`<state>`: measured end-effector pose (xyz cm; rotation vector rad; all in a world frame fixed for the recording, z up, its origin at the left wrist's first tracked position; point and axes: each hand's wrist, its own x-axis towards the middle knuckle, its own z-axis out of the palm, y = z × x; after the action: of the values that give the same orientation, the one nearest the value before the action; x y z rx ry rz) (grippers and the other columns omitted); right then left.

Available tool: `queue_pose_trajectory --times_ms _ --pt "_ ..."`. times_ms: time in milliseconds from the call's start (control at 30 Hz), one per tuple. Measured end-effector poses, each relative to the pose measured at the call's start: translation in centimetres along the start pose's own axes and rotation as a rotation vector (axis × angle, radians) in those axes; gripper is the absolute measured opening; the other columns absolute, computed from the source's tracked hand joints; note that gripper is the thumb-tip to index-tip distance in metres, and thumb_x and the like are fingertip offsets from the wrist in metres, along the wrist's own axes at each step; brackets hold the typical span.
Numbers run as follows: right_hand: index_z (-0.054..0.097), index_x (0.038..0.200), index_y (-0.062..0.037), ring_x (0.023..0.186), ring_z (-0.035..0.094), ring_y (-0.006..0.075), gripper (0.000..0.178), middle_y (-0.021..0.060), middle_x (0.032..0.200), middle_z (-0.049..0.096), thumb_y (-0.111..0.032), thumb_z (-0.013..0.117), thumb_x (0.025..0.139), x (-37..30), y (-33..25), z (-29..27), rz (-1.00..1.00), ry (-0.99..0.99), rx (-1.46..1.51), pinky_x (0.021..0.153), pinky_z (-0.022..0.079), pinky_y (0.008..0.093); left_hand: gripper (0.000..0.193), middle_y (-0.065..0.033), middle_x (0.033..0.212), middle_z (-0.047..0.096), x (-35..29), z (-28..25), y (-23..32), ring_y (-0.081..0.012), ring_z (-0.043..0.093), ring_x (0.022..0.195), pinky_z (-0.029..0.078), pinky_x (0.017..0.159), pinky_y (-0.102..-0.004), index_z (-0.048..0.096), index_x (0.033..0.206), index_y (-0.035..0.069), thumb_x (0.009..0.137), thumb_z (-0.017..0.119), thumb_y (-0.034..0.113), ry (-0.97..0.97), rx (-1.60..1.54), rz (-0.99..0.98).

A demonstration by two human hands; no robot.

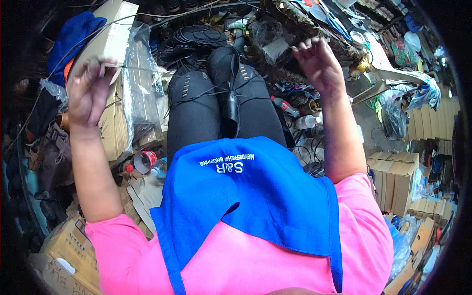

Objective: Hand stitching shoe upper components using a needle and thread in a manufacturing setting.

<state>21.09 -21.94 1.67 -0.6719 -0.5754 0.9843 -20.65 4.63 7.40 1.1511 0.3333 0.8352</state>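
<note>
Black cord (204, 93) crosses the black shoe (229, 105); we judge it unfinished. Left hand (90, 91) and right hand (319, 66) are raised, half-curled; we cannot tell their grip.

The black shoe (229, 110), its surface glossy in places, stands lengthwise between the person's thighs (194, 120), its wider part up by the knees and its narrow end toward the apron (250, 182), with thin dark cord (197, 96) crossing its middle and stretching over both thighs.

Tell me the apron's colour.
The apron is bright blue with white lettering, seen best in the head view.
</note>
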Motion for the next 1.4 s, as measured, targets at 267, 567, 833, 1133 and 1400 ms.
queue_pose_trajectory --times_ms 267,567,833,1133,1400 --pt "0.06 0.091 -0.0111 0.06 0.044 0.0085 0.027 -0.0036 0.068 0.05 -0.037 0.055 0.096 -2.2 -1.9 0.9 0.218 -0.264 -0.41 0.066 0.042 0.0259 0.019 -0.0053 0.08 0.058 -3.2 5.0 -1.0 -0.0179 0.058 0.074 0.046 0.066 -0.0321 0.061 0.089 0.002 0.092 0.063 0.02 -0.295 0.747 -0.236" --pt "0.069 0.112 -0.0116 0.091 0.068 0.0255 0.037 0.0136 0.098 0.071 -0.035 0.066 0.085 -12.9 -14.1 -14.8 0.514 0.425 -2.1 0.083 0.051 0.0352 0.022 -0.0172 0.107 0.064 -5.9 -14.4 16.2 -0.0336 0.062 0.099 0.048 0.085 -0.0414 0.069 0.102 0.004 0.089 0.062 0.021 0.27 2.349 0.238" --pt "0.06 0.13 -0.0222 0.101 0.066 0.0262 0.048 0.0168 0.113 0.068 -0.034 0.069 0.085 -17.1 -14.7 -21.0 0.689 0.499 -2.071 0.088 0.05 0.0351 0.028 -0.0171 0.105 0.066 -4.5 -8.7 5.2 -0.0286 0.064 0.098 0.049 0.087 -0.0362 0.069 0.109 0.004 0.084 0.067 0.017 0.389 1.899 0.109" --pt "0.061 0.12 -0.0052 0.089 0.055 0.007 0.037 0.0008 0.099 0.064 -0.027 0.068 0.091 -5.7 7.3 2.3 0.475 -0.263 -1.008 0.081 0.046 0.025 0.046 -0.0118 0.134 0.056 -3.0 11.8 -13.6 -0.0275 0.053 0.123 0.045 0.102 -0.0364 0.061 0.127 0.017 0.082 0.067 0.008 -0.35 1.209 0.051" --pt "0.051 0.072 -0.0087 0.064 0.042 0.0027 0.035 -0.0077 0.065 0.047 -0.033 0.067 0.091 -4.4 6.8 0.3 0.503 -0.15 -1.143 0.056 0.035 0.0239 0.021 -0.0035 0.068 0.058 -1.8 5.6 -13.3 -0.0111 0.051 0.066 0.043 0.062 -0.0287 0.062 0.081 0.001 0.088 0.066 0.02 -0.174 1.032 -0.2"
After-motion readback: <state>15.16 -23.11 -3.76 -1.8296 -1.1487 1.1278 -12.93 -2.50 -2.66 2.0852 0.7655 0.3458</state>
